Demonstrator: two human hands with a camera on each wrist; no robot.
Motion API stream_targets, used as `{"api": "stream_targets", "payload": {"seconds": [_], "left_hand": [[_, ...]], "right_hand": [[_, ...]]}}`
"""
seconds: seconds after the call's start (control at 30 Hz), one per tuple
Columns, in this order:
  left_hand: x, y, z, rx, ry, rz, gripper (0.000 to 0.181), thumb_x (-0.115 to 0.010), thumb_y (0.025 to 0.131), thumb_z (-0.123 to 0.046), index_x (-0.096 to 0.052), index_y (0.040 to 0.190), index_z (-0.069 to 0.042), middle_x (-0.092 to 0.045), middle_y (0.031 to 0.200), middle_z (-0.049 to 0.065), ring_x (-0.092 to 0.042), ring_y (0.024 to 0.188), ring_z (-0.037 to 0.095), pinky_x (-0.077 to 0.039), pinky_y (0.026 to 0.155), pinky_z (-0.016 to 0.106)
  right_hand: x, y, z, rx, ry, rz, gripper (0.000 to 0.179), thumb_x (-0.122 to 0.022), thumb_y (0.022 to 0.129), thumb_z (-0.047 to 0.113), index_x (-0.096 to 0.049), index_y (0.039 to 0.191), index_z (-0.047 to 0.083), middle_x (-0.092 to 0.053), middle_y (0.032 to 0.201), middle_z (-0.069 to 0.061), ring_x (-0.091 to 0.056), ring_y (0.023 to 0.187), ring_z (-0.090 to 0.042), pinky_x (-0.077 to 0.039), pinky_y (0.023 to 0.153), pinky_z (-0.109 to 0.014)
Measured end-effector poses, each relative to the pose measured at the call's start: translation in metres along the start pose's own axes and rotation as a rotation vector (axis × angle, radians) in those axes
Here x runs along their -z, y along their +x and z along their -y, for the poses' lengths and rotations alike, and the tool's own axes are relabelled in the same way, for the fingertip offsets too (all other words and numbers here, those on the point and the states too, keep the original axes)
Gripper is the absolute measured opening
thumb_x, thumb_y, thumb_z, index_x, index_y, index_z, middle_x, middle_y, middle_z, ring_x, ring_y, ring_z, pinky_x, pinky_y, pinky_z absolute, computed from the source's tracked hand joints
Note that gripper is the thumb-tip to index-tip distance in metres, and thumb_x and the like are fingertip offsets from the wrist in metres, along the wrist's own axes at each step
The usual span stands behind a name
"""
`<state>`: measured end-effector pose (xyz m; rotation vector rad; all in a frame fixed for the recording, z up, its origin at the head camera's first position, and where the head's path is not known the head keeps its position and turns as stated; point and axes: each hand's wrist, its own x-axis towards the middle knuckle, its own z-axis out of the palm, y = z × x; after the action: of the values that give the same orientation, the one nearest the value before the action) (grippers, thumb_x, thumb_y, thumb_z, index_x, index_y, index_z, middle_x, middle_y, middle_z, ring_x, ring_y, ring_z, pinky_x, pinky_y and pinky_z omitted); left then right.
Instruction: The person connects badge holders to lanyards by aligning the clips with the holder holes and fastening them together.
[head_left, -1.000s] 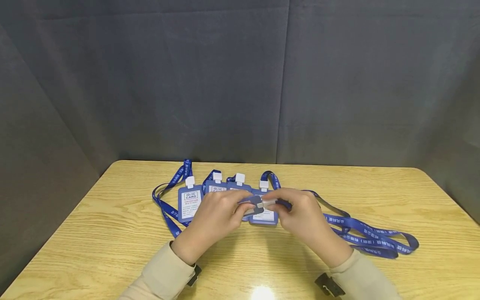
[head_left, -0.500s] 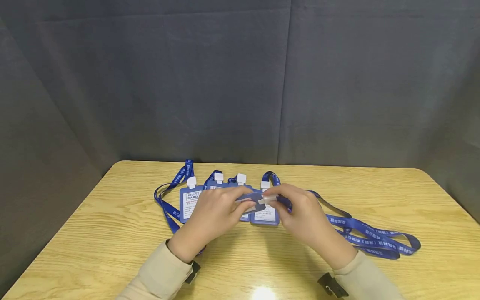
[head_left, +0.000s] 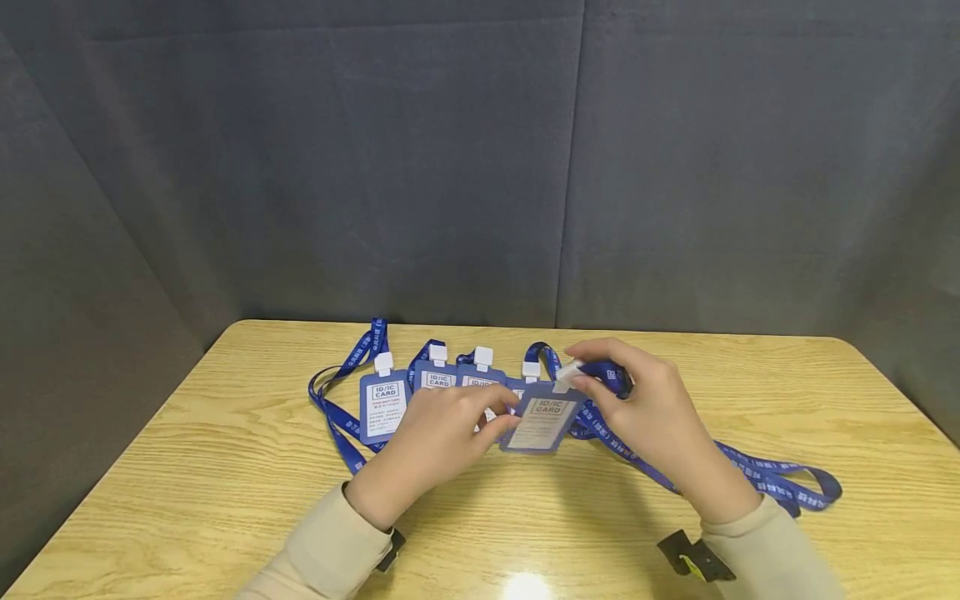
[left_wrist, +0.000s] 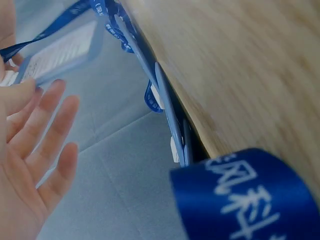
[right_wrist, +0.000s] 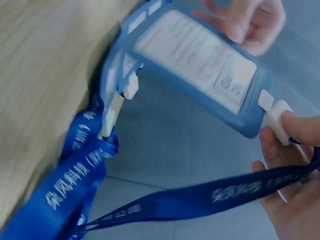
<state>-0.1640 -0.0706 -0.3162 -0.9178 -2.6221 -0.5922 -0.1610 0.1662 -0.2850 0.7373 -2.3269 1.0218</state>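
A blue ID badge holder [head_left: 542, 423] with a white "ID/IC CARD" insert hangs tilted above the table. My right hand [head_left: 648, 408] pinches its white clip [right_wrist: 280, 120] between thumb and fingers, and the blue lanyard [right_wrist: 200, 200] trails from there. To the left of the holder is my left hand [head_left: 442, 425]; its thumb and index finger are apart near the holder's edge. The left wrist view has the left fingers [left_wrist: 55, 132] extended and spread loosely. Behind, a row of similar badge holders [head_left: 385, 408] lies on the table, partly covered by the left hand and the held holder.
The wooden table [head_left: 225, 500] bears a folded lanyard loop [head_left: 795, 487] on its right side. Another lanyard [head_left: 326, 400] curls at the left of the row. A dark grey curtain [head_left: 375, 167] stands behind the table's back edge.
My right hand has moved up and right with the clip, turning the badge holder from nearly edge-on to face-on. The left fingers, which pinched the holder, have let go of it.
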Motion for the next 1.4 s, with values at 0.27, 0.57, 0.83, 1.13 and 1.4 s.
{"api": "stream_targets", "payload": {"seconds": [0.27,0.57,0.83,1.13,1.4], "left_hand": [[-0.001,-0.001,0.001,0.010,0.009,0.002,0.013,-0.066,0.097,-0.031,-0.075,0.104,-0.024,-0.072,0.084,-0.012,-0.045,0.052,0.000,-0.033,0.046,0.022],[-0.002,-0.002,0.003,0.027,0.041,0.053,0.017,-0.064,0.098,-0.035,-0.076,0.102,-0.025,-0.071,0.081,-0.012,-0.045,0.052,0.002,-0.034,0.049,0.025],[-0.004,-0.001,0.004,0.037,0.050,0.095,0.018,-0.062,0.099,-0.034,-0.075,0.104,-0.023,-0.071,0.083,-0.010,-0.047,0.055,0.002,-0.035,0.051,0.025],[-0.003,-0.001,0.005,0.022,0.055,0.096,0.019,-0.060,0.100,-0.034,-0.075,0.103,-0.023,-0.071,0.085,-0.012,-0.048,0.055,0.002,-0.033,0.047,0.025],[-0.004,-0.002,0.005,0.023,0.056,0.112,0.020,-0.061,0.100,-0.034,-0.076,0.104,-0.022,-0.072,0.085,-0.010,-0.047,0.054,0.003,-0.033,0.047,0.025]], "right_hand": [[0.023,0.004,-0.005,-0.101,0.048,-0.069,0.040,-0.076,0.083,-0.006,-0.067,0.119,0.008,-0.073,0.098,-0.006,-0.062,0.082,-0.012,-0.045,0.072,-0.016],[0.037,0.004,-0.015,-0.299,0.003,0.007,0.033,-0.070,0.093,0.007,-0.063,0.126,0.008,-0.058,0.086,-0.008,-0.056,0.076,-0.022,-0.039,0.058,-0.024],[0.034,0.004,-0.027,-0.363,-0.068,0.094,0.034,-0.066,0.096,0.010,-0.060,0.129,0.006,-0.050,0.084,-0.009,-0.049,0.072,-0.022,-0.033,0.049,-0.026],[0.031,0.003,-0.034,-0.339,-0.126,0.076,0.033,-0.069,0.093,0.006,-0.061,0.126,0.004,-0.052,0.082,-0.010,-0.047,0.071,-0.023,-0.034,0.054,-0.027],[0.028,0.001,-0.044,-0.341,-0.198,0.073,0.038,-0.068,0.093,0.004,-0.057,0.130,0.003,-0.056,0.083,-0.012,-0.046,0.068,-0.023,-0.035,0.052,-0.030]]}}
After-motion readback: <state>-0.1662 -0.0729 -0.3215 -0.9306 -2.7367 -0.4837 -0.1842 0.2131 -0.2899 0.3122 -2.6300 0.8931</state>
